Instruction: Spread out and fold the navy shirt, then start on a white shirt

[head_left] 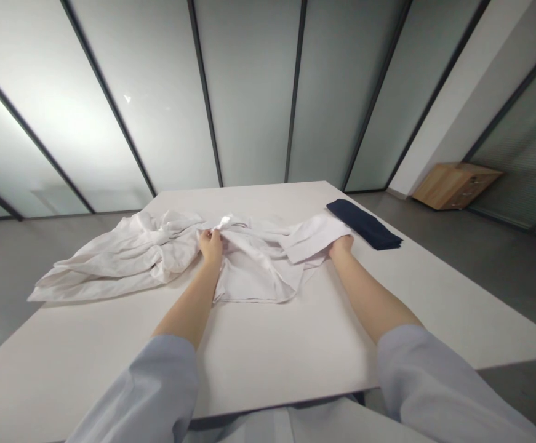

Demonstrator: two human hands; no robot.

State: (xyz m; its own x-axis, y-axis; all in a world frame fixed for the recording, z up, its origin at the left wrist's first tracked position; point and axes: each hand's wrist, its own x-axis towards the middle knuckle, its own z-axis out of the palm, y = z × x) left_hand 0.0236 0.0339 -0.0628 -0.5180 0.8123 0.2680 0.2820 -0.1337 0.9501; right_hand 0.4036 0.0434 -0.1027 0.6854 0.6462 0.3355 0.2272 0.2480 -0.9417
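A white shirt (253,277) lies loosely spread in the middle of the table, with folds across it. My left hand (211,245) is closed, pinching the shirt's fabric near its upper left part. At the right end of the shirt, my right hand (341,245) grips a wide flap that looks like a sleeve (316,237); the cloth covers most of those fingers. Left of my left hand, a crumpled heap of white cloth (124,258) reaches over the table's left edge. Whether the heap and the shirt are separate pieces is hard to make out.
A folded dark navy cloth (364,224) rests near the right edge of the white table (286,351). Frosted glass panels (249,92) stand behind the table. On the floor at the far right is a wooden cabinet (450,184).
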